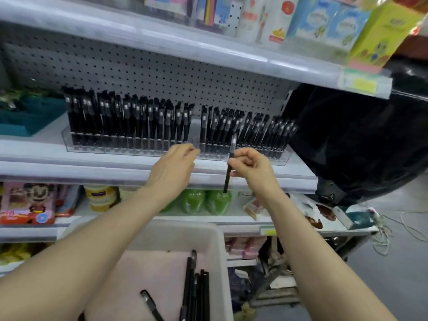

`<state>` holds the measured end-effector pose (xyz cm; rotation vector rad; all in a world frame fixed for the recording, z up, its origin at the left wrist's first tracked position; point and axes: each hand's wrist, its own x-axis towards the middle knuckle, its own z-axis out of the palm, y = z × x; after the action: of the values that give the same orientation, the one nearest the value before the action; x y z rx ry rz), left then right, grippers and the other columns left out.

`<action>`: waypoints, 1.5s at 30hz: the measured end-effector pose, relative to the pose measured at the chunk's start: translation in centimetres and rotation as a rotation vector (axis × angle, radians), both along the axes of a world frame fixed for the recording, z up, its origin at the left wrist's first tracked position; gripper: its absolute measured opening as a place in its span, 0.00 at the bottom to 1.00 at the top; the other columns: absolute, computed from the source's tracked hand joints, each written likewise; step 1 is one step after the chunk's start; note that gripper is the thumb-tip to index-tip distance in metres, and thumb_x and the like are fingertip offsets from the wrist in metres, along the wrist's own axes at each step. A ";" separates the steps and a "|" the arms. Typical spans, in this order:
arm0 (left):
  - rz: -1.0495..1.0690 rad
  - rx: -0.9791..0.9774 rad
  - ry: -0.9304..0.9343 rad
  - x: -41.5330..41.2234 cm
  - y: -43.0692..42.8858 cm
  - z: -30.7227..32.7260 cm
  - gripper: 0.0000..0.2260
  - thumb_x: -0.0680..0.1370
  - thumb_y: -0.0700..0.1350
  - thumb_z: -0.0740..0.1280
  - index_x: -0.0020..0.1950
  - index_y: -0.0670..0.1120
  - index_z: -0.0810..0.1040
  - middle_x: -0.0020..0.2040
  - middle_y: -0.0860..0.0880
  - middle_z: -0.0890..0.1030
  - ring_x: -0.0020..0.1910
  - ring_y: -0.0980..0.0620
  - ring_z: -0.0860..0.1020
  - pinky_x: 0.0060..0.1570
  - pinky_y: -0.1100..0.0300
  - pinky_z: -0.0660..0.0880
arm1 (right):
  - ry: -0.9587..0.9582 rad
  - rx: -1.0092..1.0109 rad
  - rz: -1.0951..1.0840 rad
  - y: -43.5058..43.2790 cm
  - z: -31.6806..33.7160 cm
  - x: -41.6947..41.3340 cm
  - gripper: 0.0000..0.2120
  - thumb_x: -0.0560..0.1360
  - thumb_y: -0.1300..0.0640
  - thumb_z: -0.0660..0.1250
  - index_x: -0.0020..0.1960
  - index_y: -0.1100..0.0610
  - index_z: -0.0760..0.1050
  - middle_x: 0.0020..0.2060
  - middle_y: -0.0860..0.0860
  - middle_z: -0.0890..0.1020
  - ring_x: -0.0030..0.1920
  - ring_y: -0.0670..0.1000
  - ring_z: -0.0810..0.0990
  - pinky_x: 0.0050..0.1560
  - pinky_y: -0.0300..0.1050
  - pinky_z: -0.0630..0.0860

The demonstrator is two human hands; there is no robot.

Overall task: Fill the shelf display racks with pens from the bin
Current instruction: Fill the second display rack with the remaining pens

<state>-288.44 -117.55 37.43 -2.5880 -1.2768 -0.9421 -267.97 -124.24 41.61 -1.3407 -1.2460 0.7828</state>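
Two clear display racks stand side by side on the middle shelf, the left rack (69,144) and the right rack (286,156), both packed with upright black pens (129,121). My right hand (252,167) pinches one black pen (228,179) upright, just in front of the right rack. My left hand (173,165) reaches to the narrow gap between the racks, fingers curled against the rack's front edge; it holds nothing I can see. Below, a white bin (220,251) with a pink floor holds several loose black pens (196,288).
A teal tray (30,117) sits left of the racks. The shelf above carries boxed goods (324,22). The shelf below holds green bottles (206,200), jars and packets. A black plastic sheet (359,140) hangs at the right, with cords on the floor.
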 end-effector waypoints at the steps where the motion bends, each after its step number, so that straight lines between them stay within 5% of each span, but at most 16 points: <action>1: -0.011 0.018 0.030 0.9 0.6 0.4 0.21 0.77 0.36 0.67 0.70 0.42 0.72 0.66 0.46 0.73 0.65 0.44 0.70 0.56 0.49 0.76 | -0.012 0.038 -0.050 0.7 0.5 0.9 0.07 0.75 0.66 0.70 0.50 0.58 0.76 0.35 0.52 0.78 0.36 0.49 0.80 0.44 0.44 0.82; 7: 0.054 0.079 0.155 4.0 3.6 0.5 0.25 0.72 0.34 0.72 0.69 0.39 0.72 0.66 0.43 0.74 0.64 0.43 0.71 0.63 0.52 0.71 | -0.120 0.148 -0.251 4.3 2.2 4.2 0.06 0.76 0.63 0.70 0.52 0.57 0.76 0.33 0.49 0.80 0.36 0.47 0.81 0.44 0.41 0.80; 12: 0.079 0.102 0.124 4.6 4.1 -0.1 0.26 0.66 0.34 0.76 0.64 0.39 0.76 0.59 0.44 0.77 0.56 0.43 0.75 0.53 0.53 0.76 | -0.224 0.213 -0.336 6.8 2.8 4.1 0.05 0.75 0.58 0.71 0.50 0.54 0.77 0.38 0.49 0.82 0.44 0.53 0.83 0.49 0.47 0.81; 18: 0.087 0.049 0.065 4.9 3.8 0.1 0.24 0.69 0.33 0.73 0.65 0.40 0.76 0.58 0.45 0.76 0.56 0.44 0.73 0.49 0.53 0.77 | -0.327 0.263 -0.399 8.7 2.8 3.2 0.07 0.76 0.55 0.69 0.54 0.55 0.79 0.41 0.45 0.82 0.45 0.48 0.82 0.53 0.48 0.80; 23: 0.070 0.004 0.050 4.8 3.9 0.1 0.23 0.72 0.33 0.71 0.66 0.40 0.75 0.58 0.45 0.75 0.56 0.46 0.72 0.48 0.53 0.78 | -0.493 0.124 -0.360 9.3 0.7 2.9 0.09 0.77 0.56 0.68 0.56 0.57 0.79 0.42 0.48 0.83 0.45 0.51 0.82 0.53 0.51 0.79; 33: 0.014 -0.009 0.037 4.3 3.8 0.1 0.23 0.73 0.33 0.70 0.69 0.40 0.73 0.61 0.45 0.74 0.60 0.45 0.71 0.51 0.52 0.78 | -0.479 0.087 -0.403 8.9 -0.5 2.1 0.09 0.77 0.57 0.67 0.56 0.58 0.79 0.43 0.50 0.84 0.46 0.51 0.82 0.52 0.52 0.79; 38: -0.051 -0.020 0.020 2.7 2.2 -0.9 0.21 0.77 0.36 0.67 0.70 0.40 0.72 0.68 0.43 0.71 0.69 0.43 0.67 0.61 0.49 0.74 | -0.498 0.092 -0.458 7.8 -0.4 1.2 0.12 0.77 0.61 0.67 0.60 0.58 0.77 0.45 0.49 0.83 0.45 0.46 0.77 0.43 0.26 0.68; 45: -0.082 -0.038 -0.020 -1.8 -1.3 -3.6 0.17 0.76 0.39 0.70 0.65 0.41 0.77 0.63 0.43 0.75 0.62 0.43 0.73 0.56 0.47 0.77 | -0.406 0.115 -0.456 3.8 -2.6 -2.2 0.09 0.77 0.62 0.68 0.57 0.56 0.77 0.43 0.47 0.81 0.45 0.47 0.80 0.48 0.40 0.77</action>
<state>-290.23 -118.88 33.82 -2.6852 -1.2138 -0.9692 -270.14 -120.44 39.01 -1.6566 -1.2002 0.1188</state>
